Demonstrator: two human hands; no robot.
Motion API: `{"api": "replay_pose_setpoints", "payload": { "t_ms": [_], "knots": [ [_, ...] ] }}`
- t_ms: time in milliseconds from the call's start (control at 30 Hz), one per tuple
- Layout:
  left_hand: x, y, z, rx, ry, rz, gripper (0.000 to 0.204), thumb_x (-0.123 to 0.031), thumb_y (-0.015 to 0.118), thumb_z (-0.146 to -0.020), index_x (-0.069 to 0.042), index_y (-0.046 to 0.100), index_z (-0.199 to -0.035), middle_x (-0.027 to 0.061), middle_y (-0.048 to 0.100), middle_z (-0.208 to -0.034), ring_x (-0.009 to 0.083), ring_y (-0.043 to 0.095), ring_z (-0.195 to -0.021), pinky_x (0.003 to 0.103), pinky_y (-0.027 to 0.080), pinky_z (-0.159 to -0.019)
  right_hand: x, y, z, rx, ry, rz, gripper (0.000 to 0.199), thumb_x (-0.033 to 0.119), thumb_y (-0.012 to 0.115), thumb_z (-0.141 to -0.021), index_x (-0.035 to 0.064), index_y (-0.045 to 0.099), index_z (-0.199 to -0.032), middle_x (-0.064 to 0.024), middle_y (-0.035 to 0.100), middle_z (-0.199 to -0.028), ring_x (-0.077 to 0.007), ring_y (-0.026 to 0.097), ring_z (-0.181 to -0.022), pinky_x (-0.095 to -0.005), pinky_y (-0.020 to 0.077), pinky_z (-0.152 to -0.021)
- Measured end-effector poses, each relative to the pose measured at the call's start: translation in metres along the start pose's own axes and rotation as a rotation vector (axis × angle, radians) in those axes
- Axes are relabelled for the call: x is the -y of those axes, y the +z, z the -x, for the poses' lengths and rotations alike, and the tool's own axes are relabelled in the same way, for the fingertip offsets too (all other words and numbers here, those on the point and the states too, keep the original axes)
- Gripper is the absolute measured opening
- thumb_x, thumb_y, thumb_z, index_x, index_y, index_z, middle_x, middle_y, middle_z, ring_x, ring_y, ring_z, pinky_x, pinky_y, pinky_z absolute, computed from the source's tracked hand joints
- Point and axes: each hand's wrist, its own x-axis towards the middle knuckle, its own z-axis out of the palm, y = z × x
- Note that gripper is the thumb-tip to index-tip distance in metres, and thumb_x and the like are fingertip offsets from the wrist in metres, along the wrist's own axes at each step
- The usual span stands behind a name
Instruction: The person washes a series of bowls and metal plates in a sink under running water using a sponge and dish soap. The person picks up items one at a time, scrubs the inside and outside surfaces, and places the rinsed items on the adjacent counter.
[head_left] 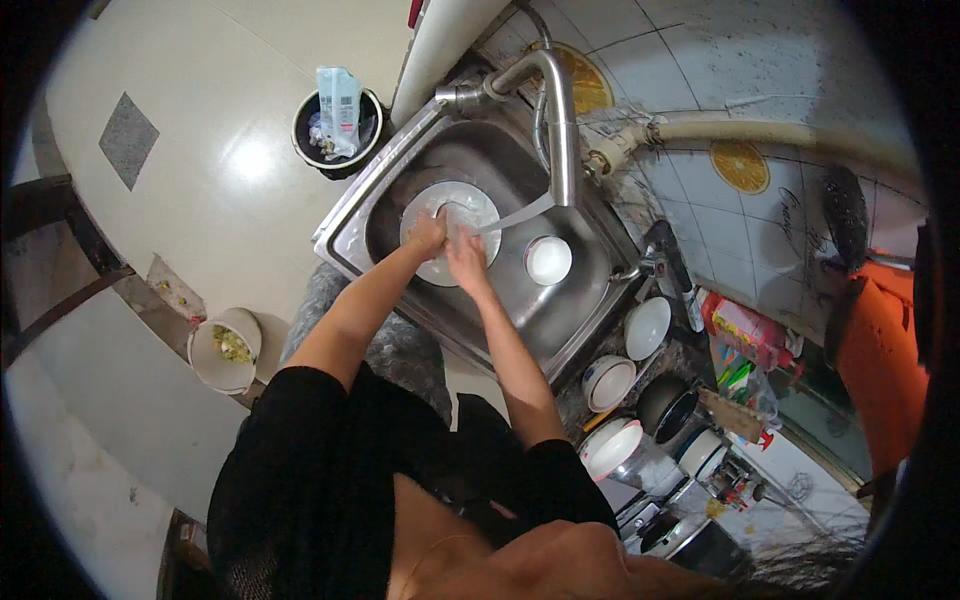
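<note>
My left hand [428, 233] is over a wide white basin or plate [484, 208] in the steel sink [400, 180]. Its fingers curl inward at the dish's middle, around something too small and pale to make out. Close beside it on the right, my right hand [466, 260] reaches over the same dish, its fingers smeared by motion. Water [522, 212] runs from the steel tap [564, 150] towards the dish and my hands. A small white bowl [549, 260] stands apart in the sink, to the right of the dish.
On the counter at the right are a white bowl [648, 328], another bowl [608, 383], a dark pot [666, 407] and a pink bottle [745, 330]. A black bin [302, 150] stands left of the sink, and a pale bucket [222, 368] sits farther left on the floor.
</note>
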Motion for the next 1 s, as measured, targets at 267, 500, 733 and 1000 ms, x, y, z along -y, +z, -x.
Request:
{"api": "replay_pose_setpoints", "payload": {
  "t_ms": [267, 500, 733, 1000],
  "knots": [
    [0.022, 0.034, -0.044, 0.157, -0.258, 1.025, 0.043, -0.031, 0.046, -0.078, -0.005, 0.040, -0.112, 0.0171, 0.040, -0.116, 0.0317, 0.042, -0.102, 0.040, 0.037, -0.082, 0.004, 0.043, 0.005, 0.180, 0.211, -0.518, 0.033, 0.009, 0.040, -0.080, 0.0022, 0.039, -0.112, -0.0213, 0.052, -0.099, -0.0331, 0.051, -0.091, -0.0365, 0.0400, -0.074],
    [-0.001, 0.009, -0.021, 0.226, -0.462, 1.129, 0.048, -0.033, 0.043, -0.079, -0.007, 0.035, -0.119, 0.0142, 0.037, -0.121, 0.0314, 0.035, -0.110, 0.050, 0.031, -0.086, -0.019, -0.003, 0.007, 0.364, -0.088, 0.282, 0.024, 0.004, 0.040, -0.073, 0.0014, 0.050, -0.095, -0.0204, 0.054, -0.090, -0.0355, 0.050, -0.088, -0.0421, 0.0395, -0.073],
    [-0.007, -0.019, -0.015, 0.496, -0.565, 1.153, 0.047, -0.031, 0.045, -0.076, -0.006, 0.037, -0.115, 0.0159, 0.043, -0.114, 0.0295, 0.045, -0.100, 0.044, 0.042, -0.074, 0.001, -0.007, 0.007, 0.270, -0.076, 0.032, 0.022, 0.010, 0.039, -0.077, 0.0003, 0.052, -0.090, -0.0205, 0.055, -0.090, -0.0355, 0.050, -0.088, -0.0452, 0.0387, -0.073],
    [-0.001, 0.000, -0.010, 0.259, -0.435, 1.010, 0.051, -0.034, 0.046, -0.076, -0.009, 0.034, -0.118, 0.0154, 0.037, -0.119, 0.0326, 0.040, -0.105, 0.054, 0.037, -0.076, 0.010, 0.012, 0.017, 0.159, 0.071, -0.149, 0.024, 0.008, 0.040, -0.077, 0.0033, 0.051, -0.098, -0.0167, 0.057, -0.090, -0.0352, 0.051, -0.087, -0.0429, 0.0361, -0.078]
  ]
}}
